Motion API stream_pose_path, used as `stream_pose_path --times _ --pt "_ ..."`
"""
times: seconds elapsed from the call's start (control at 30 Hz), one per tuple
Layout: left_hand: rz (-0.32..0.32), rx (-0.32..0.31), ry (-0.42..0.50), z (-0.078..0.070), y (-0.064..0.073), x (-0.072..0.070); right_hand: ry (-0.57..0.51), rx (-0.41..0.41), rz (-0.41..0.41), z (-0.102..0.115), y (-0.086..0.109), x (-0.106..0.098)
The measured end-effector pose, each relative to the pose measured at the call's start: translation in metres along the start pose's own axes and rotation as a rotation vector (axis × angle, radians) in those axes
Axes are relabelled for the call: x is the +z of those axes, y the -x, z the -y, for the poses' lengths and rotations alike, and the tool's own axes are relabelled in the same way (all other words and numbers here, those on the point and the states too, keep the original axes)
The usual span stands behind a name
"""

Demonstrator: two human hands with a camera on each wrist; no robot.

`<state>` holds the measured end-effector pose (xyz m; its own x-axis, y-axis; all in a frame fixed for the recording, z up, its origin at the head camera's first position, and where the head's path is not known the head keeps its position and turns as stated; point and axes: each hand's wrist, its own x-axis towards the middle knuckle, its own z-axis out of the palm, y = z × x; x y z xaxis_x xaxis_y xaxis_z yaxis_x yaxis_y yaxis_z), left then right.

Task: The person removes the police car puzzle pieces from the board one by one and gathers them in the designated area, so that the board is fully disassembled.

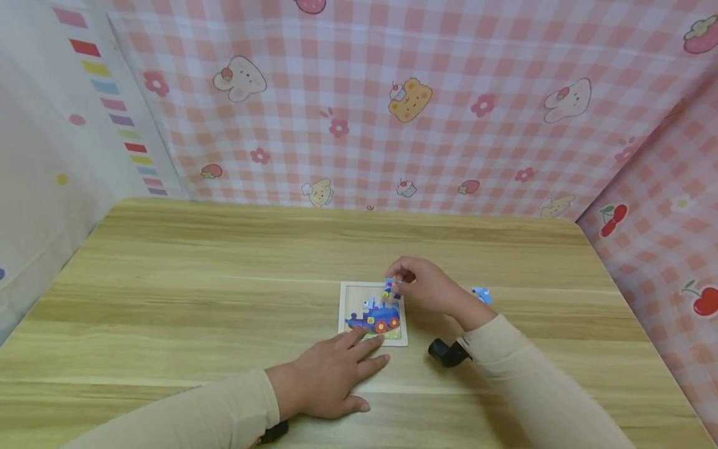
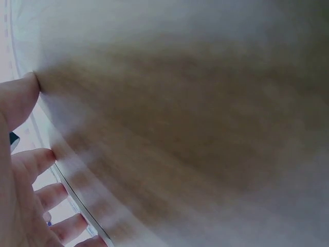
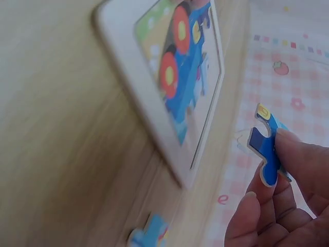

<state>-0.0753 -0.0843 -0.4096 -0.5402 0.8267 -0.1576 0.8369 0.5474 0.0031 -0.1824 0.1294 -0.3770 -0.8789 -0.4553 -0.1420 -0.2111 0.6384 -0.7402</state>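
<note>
A square jigsaw puzzle board (image 1: 342,307) with a pale frame lies on the table, its lower part filled with a blue train on red wheels. My left hand (image 1: 335,376) is spread flat, fingertips resting at the board's near edge. Above the board's upper right part, my right hand (image 1: 427,288) pinches a puzzle piece (image 3: 268,149) between thumb and fingers. That piece is blue with a yellow patch and is held tilted in the right wrist view. One loose blue puzzle piece (image 1: 482,295) lies on the table to the right, near the right wrist.
The wood-grain table (image 1: 196,299) stretches to a pink checked curtain (image 1: 348,125) at the back. Another patterned curtain (image 1: 687,249) hangs at the right, a pale one (image 1: 50,156) at the left. A black device (image 1: 447,353) sticks out under the right wrist.
</note>
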Motion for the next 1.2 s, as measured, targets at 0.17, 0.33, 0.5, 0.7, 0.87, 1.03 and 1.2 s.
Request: stream_pose_path --times 0.17,0.33,0.5,0.7,0.87,1.03,1.2 --pt "0.007 -0.002 0.002 0.0 0.0 0.001 0.002 0.006 0.012 -0.008 0.006 -0.006" --pt "0.002 -0.002 -0.001 0.0 0.0 0.001 0.022 0.019 0.008 -0.015 0.013 -0.011" --pt "-0.015 0.0 -0.012 -0.001 0.0 0.002 0.032 0.017 0.009 -0.024 0.02 -0.015" --pt "-0.019 -0.001 -0.005 -0.001 0.0 0.002 0.02 -0.016 0.02 -0.03 0.027 -0.019" --pt "-0.009 -0.001 0.005 -0.001 0.0 0.001 0.015 -0.022 0.042 -0.036 0.032 -0.021" --pt "-0.021 -0.002 -0.012 -0.001 0.001 0.001 -0.001 -0.034 0.065 -0.042 0.037 -0.019" --pt "-0.018 -0.002 -0.011 -0.001 0.001 0.002 0.004 -0.05 0.086 -0.047 0.039 -0.016"
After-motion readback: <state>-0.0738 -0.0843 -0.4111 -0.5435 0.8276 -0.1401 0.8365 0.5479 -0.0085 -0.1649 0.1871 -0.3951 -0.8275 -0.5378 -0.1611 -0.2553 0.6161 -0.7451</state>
